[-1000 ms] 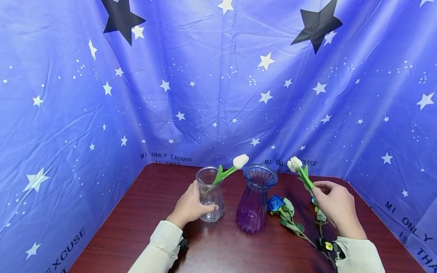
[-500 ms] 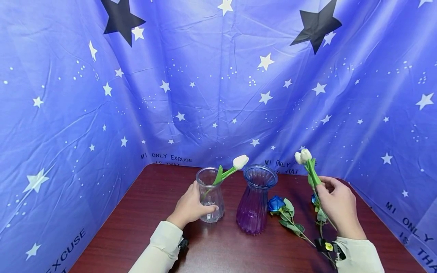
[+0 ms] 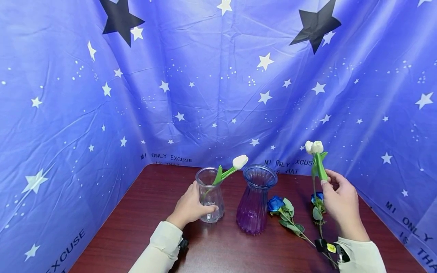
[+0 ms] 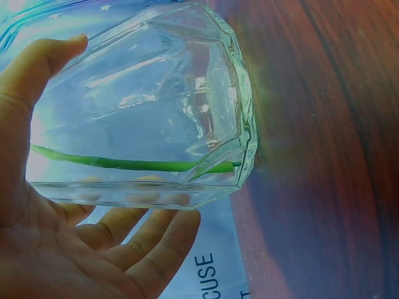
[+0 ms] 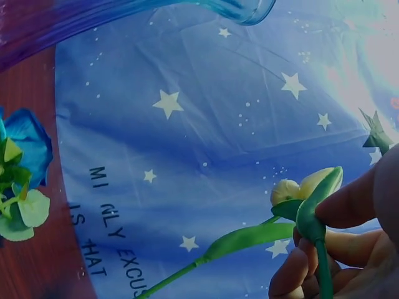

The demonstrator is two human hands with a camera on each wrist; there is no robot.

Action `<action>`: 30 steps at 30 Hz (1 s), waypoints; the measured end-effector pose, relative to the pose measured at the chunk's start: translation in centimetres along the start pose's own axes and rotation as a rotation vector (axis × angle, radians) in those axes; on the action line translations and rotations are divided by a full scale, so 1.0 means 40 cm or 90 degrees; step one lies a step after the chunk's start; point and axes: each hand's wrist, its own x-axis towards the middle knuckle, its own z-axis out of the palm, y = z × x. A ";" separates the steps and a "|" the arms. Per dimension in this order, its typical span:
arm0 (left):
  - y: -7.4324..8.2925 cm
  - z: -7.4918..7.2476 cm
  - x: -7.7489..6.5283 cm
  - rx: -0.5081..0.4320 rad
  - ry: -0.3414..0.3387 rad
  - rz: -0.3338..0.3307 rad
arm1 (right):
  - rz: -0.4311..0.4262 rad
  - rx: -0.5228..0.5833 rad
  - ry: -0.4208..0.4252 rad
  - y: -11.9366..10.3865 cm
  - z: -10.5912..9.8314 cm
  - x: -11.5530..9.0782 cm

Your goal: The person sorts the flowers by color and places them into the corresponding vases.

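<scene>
My left hand (image 3: pixel 191 204) grips a clear glass vase (image 3: pixel 214 212) standing on the table, its thumb across the near side and its fingers round the other. One white tulip (image 3: pixel 240 162) leans out of that vase to the right; in the left wrist view its green stem (image 4: pixel 137 164) reaches down to the base. Off to the right, my right hand (image 3: pixel 341 203) pinches white tulips (image 3: pixel 317 147) just below their heads, above the table. Two blooms show in the right wrist view, a paler tulip bloom (image 5: pixel 321 180) and a smaller one, with two stems pointing different ways.
A blue-to-purple ribbed glass vase (image 3: pixel 254 208) stands between the hands. Right of it a blue rose (image 3: pixel 275 204) lies on the dark red wooden table (image 3: pixel 211 250). Another blue rose (image 3: pixel 317 198) lies partly behind the right hand. A starry blue cloth (image 3: pixel 218 94) hangs around the table.
The right hand's tulips have moved right and up, turning more upright, and their two heads now show apart. My left hand, the clear vase and its tulip have stayed in place.
</scene>
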 end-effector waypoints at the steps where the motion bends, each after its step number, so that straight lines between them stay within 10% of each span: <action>1: 0.000 0.000 -0.001 0.000 0.000 -0.002 | 0.002 0.007 -0.002 -0.001 0.001 0.000; 12: 0.001 0.001 -0.001 0.001 0.003 -0.004 | 0.060 0.220 -0.103 0.035 0.014 0.017; 22: -0.002 0.001 -0.003 -0.005 -0.001 -0.004 | 0.094 0.661 -0.289 0.052 0.014 0.022; 30: -0.001 0.000 -0.001 -0.003 0.003 -0.001 | 0.077 0.750 -0.350 0.045 0.013 0.017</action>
